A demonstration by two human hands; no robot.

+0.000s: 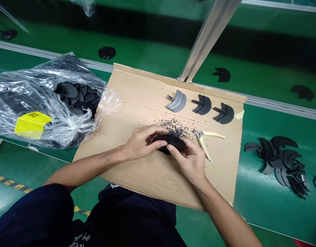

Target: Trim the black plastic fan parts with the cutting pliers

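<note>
Between both hands I hold a black, rounded plastic part (170,140) over the cardboard sheet (132,175). My left hand (145,141) pinches its left end, thumb in front and fingers behind. At the right end, my right hand (190,156) grips it in the same way. My fingers cover some of the part's outline. Just behind it lies a scatter of small black plastic scraps (174,126). Nippers (205,137) with cream handles rest on the cardboard right of my right hand, their handles spread. Beyond them stand three curved dark pieces with stems, one being the grey curved piece (177,101).
A clear plastic bag (45,92) of black discs, with a yellow label (32,124), sits on the left. Curved black parts (281,161) are heaped on the green table at right. A metal post (206,41) rises at the back, with single black parts (106,52) beyond the rail.
</note>
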